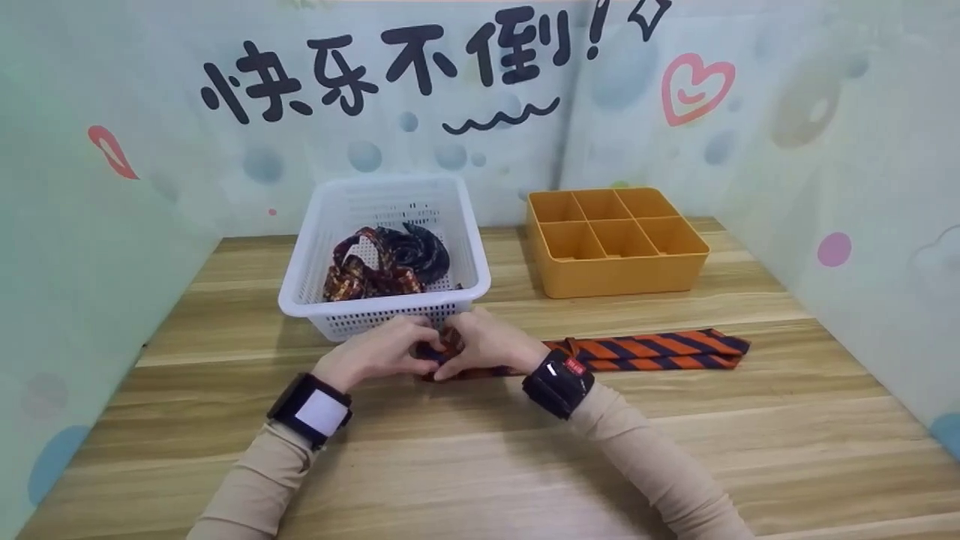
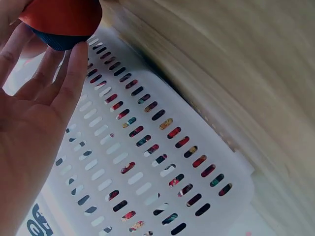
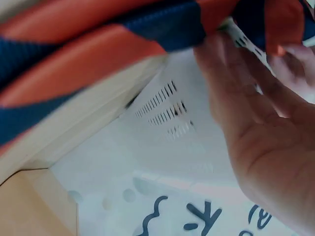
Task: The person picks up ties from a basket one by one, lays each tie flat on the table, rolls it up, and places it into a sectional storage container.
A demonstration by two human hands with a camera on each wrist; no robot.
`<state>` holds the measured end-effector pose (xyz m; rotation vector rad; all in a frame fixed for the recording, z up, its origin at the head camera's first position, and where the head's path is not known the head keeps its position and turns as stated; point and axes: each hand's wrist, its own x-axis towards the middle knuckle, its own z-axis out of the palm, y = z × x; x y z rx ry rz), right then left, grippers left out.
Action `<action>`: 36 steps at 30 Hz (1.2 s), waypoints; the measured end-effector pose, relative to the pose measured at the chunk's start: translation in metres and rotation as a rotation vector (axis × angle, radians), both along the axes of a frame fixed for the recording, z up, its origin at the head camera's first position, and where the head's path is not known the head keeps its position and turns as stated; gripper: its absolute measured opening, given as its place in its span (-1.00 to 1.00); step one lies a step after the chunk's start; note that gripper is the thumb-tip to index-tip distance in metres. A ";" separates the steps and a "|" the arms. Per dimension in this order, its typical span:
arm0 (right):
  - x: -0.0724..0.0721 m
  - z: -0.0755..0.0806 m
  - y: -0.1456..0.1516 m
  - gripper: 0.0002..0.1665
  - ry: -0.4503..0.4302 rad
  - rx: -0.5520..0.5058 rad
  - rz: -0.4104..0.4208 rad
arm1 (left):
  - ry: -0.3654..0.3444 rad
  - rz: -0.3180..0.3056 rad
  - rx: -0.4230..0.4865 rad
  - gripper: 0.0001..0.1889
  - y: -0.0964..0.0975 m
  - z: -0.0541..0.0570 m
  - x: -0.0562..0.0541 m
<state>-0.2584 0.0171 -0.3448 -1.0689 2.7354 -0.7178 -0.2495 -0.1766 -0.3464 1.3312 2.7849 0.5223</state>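
Note:
An orange and navy striped necktie (image 1: 652, 350) stretches along the table, its wide pointed end to the right. Both hands meet at its left end, just in front of the white basket. My left hand (image 1: 386, 349) pinches the tie there; in the left wrist view its fingertips (image 2: 78, 54) are against a bunched orange and navy part (image 2: 64, 22). The right hand (image 1: 487, 345) holds the same end from the other side, thumb and fingers curled around it. In the right wrist view, tie layers (image 3: 98, 59) run beside that hand. The hands partly hide the gathered end.
A white perforated basket (image 1: 296, 300) behind the hands holds several crumpled patterned cloths (image 1: 390, 262), dark and reddish brown. To its right stands a yellow-orange box (image 1: 622, 277) with several compartments. Printed fabric walls (image 1: 847, 150) surround the wooden table (image 1: 450, 465) at the back and sides.

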 end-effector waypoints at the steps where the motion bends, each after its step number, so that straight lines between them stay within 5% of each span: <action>1: -0.002 0.001 0.002 -0.40 -0.007 -0.009 0.006 | 0.005 0.005 -0.004 -0.73 0.001 -0.001 0.000; 6: -0.009 0.000 0.008 -0.25 -0.021 -0.025 0.044 | 0.000 0.045 0.031 -0.66 0.005 -0.006 0.002; 13: -0.007 0.001 0.009 -0.35 -0.145 0.042 -0.061 | 0.038 0.025 0.004 -0.50 0.009 -0.011 0.005; 17: -0.006 0.004 0.009 -0.39 -0.145 0.089 -0.073 | 0.057 0.017 -0.026 -0.59 0.010 -0.007 0.008; 25: -0.006 0.004 0.011 -0.40 -0.128 0.104 -0.053 | -0.049 0.087 -0.003 -0.40 0.008 -0.001 0.008; 31: -0.008 0.002 0.012 -0.37 -0.105 0.145 -0.053 | -0.085 0.078 0.045 -0.60 0.009 -0.002 0.006; 36: -0.006 0.006 0.013 -0.26 -0.105 0.145 -0.048 | 0.001 0.019 0.005 -0.75 0.011 -0.002 0.006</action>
